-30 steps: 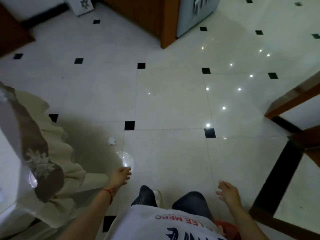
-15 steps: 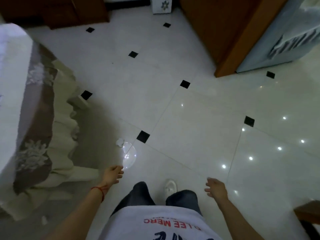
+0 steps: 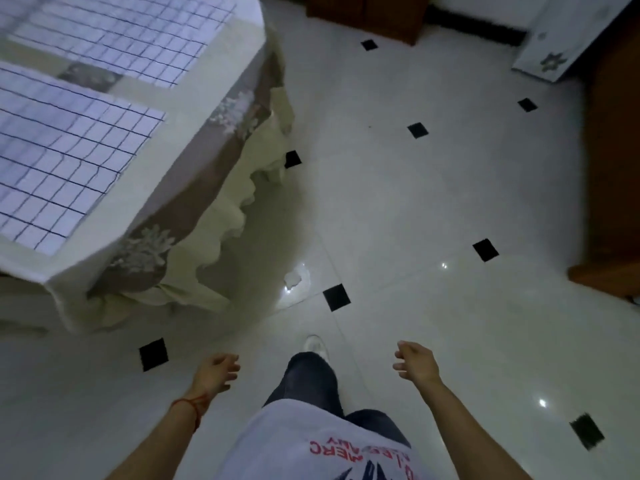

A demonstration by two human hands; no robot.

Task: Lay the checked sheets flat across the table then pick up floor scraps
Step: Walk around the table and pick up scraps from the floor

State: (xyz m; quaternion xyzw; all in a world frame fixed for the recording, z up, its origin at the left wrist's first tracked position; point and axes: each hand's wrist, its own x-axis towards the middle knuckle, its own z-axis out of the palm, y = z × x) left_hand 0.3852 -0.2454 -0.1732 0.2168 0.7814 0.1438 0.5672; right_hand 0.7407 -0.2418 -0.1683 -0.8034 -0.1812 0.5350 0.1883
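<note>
I noted both sheets lying flat on the surface, the left hand and right hand loosely curled and empty, so I judged crouching beside the scrap best.

A home, likely a dining room: a table draped in a scalloped, embroidered cloth, glossy tiled floor, and wooden furniture along the walls.

Glossy white floor tiles with small black diamond insets reflect ceiling lights. A table stands at left under a cream, scallop-edged cloth. Dark wooden furniture lines the right side.
</note>
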